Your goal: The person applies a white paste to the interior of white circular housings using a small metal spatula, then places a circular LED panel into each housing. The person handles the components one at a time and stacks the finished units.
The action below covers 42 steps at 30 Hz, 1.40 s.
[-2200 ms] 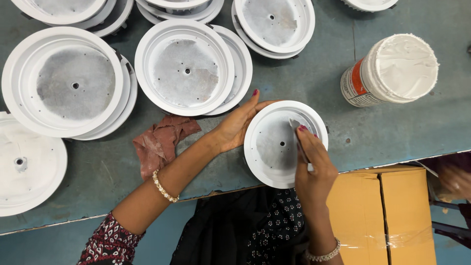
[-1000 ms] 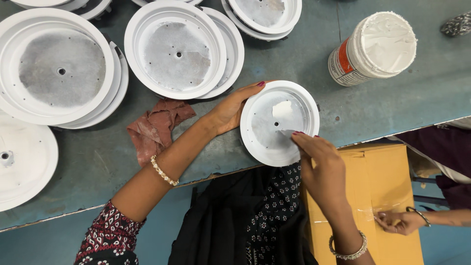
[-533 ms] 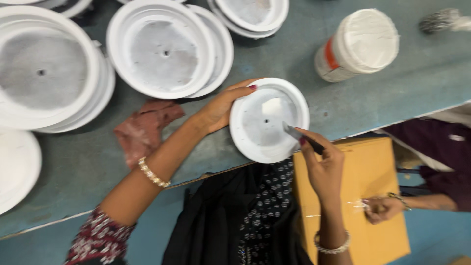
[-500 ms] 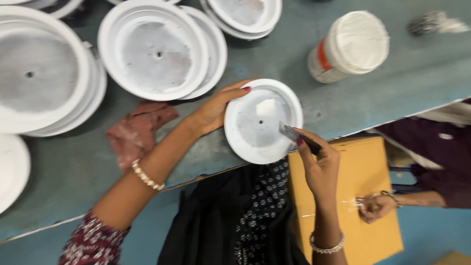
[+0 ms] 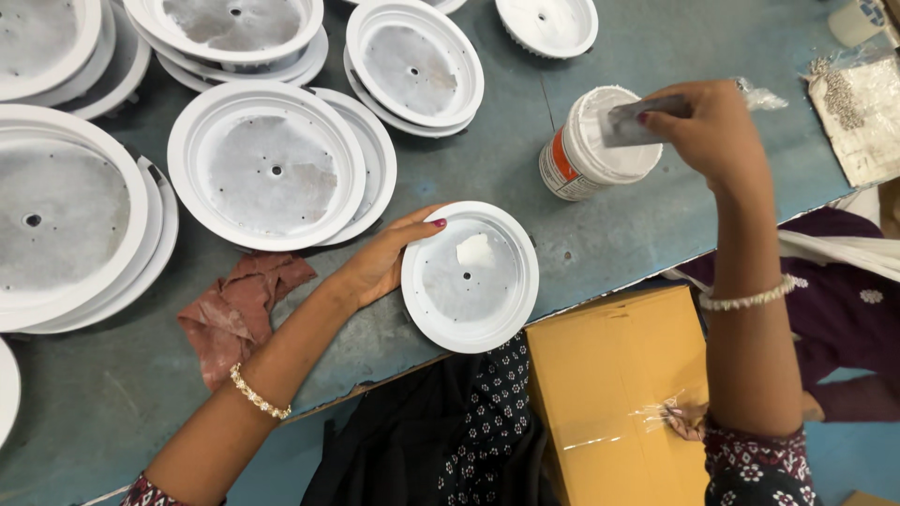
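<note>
My left hand (image 5: 380,262) rests on the left rim of a round white fixture housing (image 5: 470,276) at the table's near edge, steadying it. A white dab of paste (image 5: 473,250) lies inside it, above the centre hole. My right hand (image 5: 708,131) is raised over a white tub of paste (image 5: 592,141) at the right, pinching a small flat metal spatula (image 5: 630,122) whose blade is over the tub's mouth.
Several more white housings, some stacked, cover the grey-green table (image 5: 525,201) at left and back. A reddish cloth (image 5: 239,309) lies beside my left forearm. A bag of small screws (image 5: 858,108) is far right. A cardboard box (image 5: 619,394) sits below the table edge, another person's hand (image 5: 689,422) on it.
My right hand has lifted off the housing and moved up and right to the paste tub with the spatula. The left hand stays on the housing's rim.
</note>
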Tool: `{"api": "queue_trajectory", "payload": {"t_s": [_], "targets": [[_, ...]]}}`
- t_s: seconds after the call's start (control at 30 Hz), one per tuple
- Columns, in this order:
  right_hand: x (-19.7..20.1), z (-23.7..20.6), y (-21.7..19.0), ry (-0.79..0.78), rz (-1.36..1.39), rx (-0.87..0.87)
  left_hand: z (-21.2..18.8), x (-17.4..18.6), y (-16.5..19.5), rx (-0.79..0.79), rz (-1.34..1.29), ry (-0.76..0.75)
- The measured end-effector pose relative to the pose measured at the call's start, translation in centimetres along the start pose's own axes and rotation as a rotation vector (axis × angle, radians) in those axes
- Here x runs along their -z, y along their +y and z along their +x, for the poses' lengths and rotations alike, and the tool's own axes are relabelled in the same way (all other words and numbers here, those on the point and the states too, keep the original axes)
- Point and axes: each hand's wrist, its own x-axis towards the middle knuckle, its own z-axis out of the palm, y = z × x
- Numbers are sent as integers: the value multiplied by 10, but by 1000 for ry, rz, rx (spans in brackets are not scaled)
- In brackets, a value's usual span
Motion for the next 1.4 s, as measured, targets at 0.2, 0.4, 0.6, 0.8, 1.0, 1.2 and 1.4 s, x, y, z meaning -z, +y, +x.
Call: {"api": "queue_trajectory", "payload": {"t_s": [0.2,0.4,0.6,0.8,1.0,1.2,1.4], "targets": [[-29,12,23,-146,219,-252,-6,4,-1,19,32,40],[-36,4,26,-162,529,-297,-5,7,-1,22,54,53],[-30,-3,29,-152,625,-228,-5,8,-2,13,73,52],[-25,-9,35,-119,752,-235,-3,10,-4,11,89,60],[-19,-16,37,-70,834,-261,-3,12,-7,6,82,49],[-13,-23,26,-27,852,-201,-5,11,-7,-10,82,43],[-15,-32,17,138,627,-89,-9,11,-8,-14,52,37]]}}
